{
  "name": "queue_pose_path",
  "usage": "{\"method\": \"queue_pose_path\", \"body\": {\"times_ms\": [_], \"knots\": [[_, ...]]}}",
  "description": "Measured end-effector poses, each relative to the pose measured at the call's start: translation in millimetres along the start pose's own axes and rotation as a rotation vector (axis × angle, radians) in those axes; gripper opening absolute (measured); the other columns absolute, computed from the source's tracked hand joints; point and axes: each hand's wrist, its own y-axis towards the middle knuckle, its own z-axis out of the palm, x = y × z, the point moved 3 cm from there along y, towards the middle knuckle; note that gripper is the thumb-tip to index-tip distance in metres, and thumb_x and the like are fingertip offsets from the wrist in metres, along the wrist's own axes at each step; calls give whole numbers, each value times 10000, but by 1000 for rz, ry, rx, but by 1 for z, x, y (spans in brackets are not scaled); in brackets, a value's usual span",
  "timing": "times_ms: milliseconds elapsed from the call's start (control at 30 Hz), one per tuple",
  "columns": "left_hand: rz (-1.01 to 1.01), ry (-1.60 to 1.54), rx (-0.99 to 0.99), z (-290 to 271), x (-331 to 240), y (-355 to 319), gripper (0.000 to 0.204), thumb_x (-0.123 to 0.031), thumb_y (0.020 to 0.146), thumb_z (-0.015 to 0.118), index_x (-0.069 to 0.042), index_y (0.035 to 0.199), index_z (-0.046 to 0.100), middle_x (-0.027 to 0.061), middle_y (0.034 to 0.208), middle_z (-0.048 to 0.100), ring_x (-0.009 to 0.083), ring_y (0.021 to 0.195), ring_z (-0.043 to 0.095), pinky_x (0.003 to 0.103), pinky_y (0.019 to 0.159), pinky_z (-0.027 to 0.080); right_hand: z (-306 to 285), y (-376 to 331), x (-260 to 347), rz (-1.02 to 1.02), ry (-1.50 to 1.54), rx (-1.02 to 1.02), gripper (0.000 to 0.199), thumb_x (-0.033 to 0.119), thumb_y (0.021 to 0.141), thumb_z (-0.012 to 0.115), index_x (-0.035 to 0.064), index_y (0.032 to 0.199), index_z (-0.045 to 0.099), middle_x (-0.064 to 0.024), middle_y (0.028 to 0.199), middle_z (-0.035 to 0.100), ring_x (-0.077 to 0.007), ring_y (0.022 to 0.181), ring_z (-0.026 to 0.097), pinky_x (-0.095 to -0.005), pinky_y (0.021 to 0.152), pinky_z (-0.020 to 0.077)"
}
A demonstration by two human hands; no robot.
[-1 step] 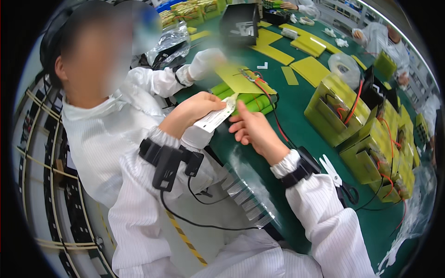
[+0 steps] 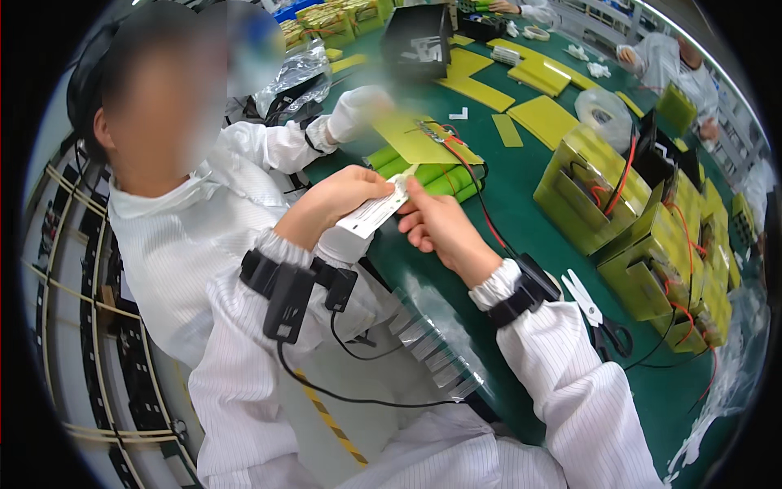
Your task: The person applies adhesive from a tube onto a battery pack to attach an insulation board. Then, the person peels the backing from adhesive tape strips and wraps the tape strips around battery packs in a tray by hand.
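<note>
1. The left hand (image 2: 346, 194) is closed around a white squeeze bottle (image 2: 373, 216), held tilted with its narrow tip raised, in front of the green battery pack.
2. The right hand (image 2: 444, 224) has its thumb extended at the bottle's upper end and its other fingers loosely curled; I cannot tell whether it pinches the bottle or only rests beside it.
3. Just beyond, the battery pack (image 2: 466, 186) of green cylindrical cells lies on the green table (image 2: 521, 213), partly covered by a yellow-green sheet (image 2: 417, 145); red and black wires (image 2: 481, 200) run down past the right hand.
4. A co-worker in a white coat (image 2: 175, 261) sits close on the left, one sleeve (image 2: 269, 145) reaching toward the pack; the hand there is blurred.
5. Nearer the right forearm lie scissors (image 2: 599, 322), blades parted. Clear plastic strips (image 2: 436, 346) hang at the table edge.
6. Yellow-green cases (image 2: 590, 183) crowd the right side, red and black leads emerging from them.
7. Behind the pack, a black open bin (image 2: 393, 49) holds small white pieces (image 2: 428, 49); one white L-shaped piece (image 2: 460, 114) lies outside it.
8. Farther right are a clear tape roll (image 2: 603, 112) and a black box (image 2: 661, 163), its contents unclear.
</note>
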Motion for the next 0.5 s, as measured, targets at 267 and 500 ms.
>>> {"method": "queue_pose_path", "body": {"times_ms": [267,500], "knots": [[-51,-106,9,18,-9,-15,290,-267,883,422,-7,881,548,10,701,578,52,503,512,193,447,405,8,6,-1,73,44,115,357,319,882,395,59,645,453,11,524,409,-69,398,330,-221,351,221],[-13,-99,-7,16,-5,-6,337,-314,887,412,-12,857,557,11,669,576,50,476,495,192,419,383,10,7,2,72,77,92,360,306,887,390,81,607,408,21,521,363,-59,396,250,-223,365,165]]}}
